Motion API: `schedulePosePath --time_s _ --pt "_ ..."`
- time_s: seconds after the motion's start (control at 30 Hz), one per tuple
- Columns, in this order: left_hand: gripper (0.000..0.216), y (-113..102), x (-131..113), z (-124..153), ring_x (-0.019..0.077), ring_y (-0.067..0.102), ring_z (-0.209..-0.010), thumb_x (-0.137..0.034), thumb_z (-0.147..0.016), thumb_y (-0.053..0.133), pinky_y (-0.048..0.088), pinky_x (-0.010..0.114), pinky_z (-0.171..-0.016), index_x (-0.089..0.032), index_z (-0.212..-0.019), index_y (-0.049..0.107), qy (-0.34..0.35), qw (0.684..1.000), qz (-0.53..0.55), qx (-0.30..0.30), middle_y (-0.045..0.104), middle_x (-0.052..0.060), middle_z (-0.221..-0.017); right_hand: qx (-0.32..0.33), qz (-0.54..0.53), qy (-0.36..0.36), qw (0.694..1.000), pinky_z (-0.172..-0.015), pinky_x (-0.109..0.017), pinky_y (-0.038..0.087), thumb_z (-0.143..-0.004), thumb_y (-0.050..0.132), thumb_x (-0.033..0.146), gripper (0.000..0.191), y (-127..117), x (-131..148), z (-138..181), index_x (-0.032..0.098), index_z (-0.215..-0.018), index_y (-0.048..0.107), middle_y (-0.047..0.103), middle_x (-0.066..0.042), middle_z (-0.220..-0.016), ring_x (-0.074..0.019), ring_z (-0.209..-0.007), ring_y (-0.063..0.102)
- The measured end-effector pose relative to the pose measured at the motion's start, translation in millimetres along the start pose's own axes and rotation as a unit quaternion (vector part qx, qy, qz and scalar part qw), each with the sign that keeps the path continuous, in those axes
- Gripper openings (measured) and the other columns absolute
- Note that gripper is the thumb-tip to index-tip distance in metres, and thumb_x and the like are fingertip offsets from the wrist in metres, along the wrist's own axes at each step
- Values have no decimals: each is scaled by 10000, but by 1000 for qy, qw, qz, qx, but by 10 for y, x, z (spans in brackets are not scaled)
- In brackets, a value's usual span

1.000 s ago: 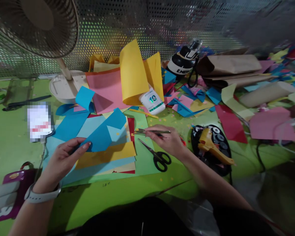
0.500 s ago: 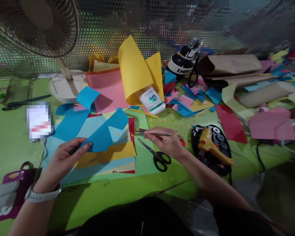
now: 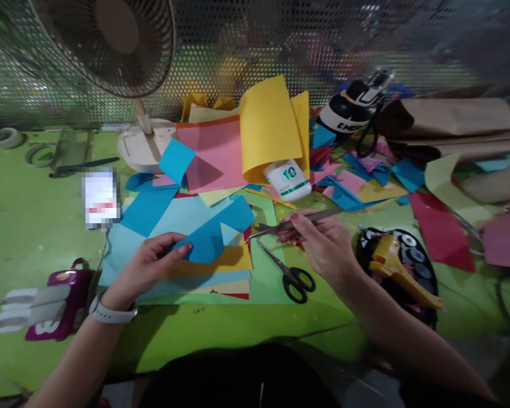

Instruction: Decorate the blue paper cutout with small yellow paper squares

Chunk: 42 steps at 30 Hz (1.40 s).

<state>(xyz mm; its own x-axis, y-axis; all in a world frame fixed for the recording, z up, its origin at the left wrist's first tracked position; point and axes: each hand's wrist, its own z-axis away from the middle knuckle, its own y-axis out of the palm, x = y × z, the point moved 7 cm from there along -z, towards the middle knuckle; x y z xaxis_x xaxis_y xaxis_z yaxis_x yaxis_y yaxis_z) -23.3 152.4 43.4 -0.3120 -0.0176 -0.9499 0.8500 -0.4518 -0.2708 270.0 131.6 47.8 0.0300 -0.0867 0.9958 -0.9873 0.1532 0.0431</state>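
Observation:
My left hand [image 3: 153, 265] is closed on a piece of blue paper [image 3: 208, 241], thumb on top, holding it over a stack of coloured sheets. In my right hand [image 3: 325, 243] is a pair of metal tweezers [image 3: 325, 215] with a bent tip. The tip points left, close to the right end of the blue paper; whether they touch I cannot tell. Small yellow bits lie near the tip. Just below my right hand, black-handled scissors [image 3: 288, 273] rest on the light green sheet [image 3: 266, 292].
Behind the stack stand a fan [image 3: 147, 139], a rolled yellow sheet [image 3: 270, 127], a white bottle [image 3: 288, 182] and a black flask [image 3: 344, 116]. Paper scraps [image 3: 365, 190] and a yellow glue gun [image 3: 402, 272] lie right. A phone [image 3: 101, 198] and a purple power strip [image 3: 68, 289] are left.
The view has shifted left, so things appear further right. My right hand has tilted the tweezers, and their bent tip now points down-left near the blue paper. My left hand keeps hold of the paper.

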Motion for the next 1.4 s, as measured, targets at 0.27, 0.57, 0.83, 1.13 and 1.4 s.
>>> schedulePosePath --time_s 0.27,0.57,0.83,1.13,1.4 --pt "226 99 -1 39 128 602 -766 -373 -868 636 492 228 -685 -170 -947 696 -2 997 40 66 686 30 -847 124 -10 -6 992 -495 -225 573 -840 692 406 191 625 265 -100 222 -791 696 714 5 -747 -113 -532 671" --pt "225 195 14 78 103 586 -707 -361 -865 639 471 197 -629 -155 -938 690 -23 990 78 116 675 13 -800 173 39 -11 984 -471 -190 534 -853 669 430 259 896 348 -132 187 -765 669 691 9 -621 -108 -524 670" --pt "235 196 14 79 117 585 -715 -382 -863 631 473 216 -635 -164 -925 692 -26 992 61 109 675 24 -810 168 73 -18 983 -483 -205 547 -858 651 460 284 876 338 -125 193 -763 676 685 3 -598 -121 -535 675" --pt "284 169 67 38 130 577 -712 -429 -870 599 468 229 -626 -161 -924 677 -38 994 18 104 666 29 -816 134 39 3 990 -515 -261 601 -843 656 495 252 713 253 -176 252 -781 681 706 2 -697 -142 -562 682" --pt "292 100 132 -12 147 594 -788 -444 -886 574 483 244 -696 -185 -962 683 -28 995 -43 87 683 26 -882 180 42 73 980 -439 -218 562 -857 653 455 274 343 8 236 190 -814 705 727 -24 -689 -148 -495 683"
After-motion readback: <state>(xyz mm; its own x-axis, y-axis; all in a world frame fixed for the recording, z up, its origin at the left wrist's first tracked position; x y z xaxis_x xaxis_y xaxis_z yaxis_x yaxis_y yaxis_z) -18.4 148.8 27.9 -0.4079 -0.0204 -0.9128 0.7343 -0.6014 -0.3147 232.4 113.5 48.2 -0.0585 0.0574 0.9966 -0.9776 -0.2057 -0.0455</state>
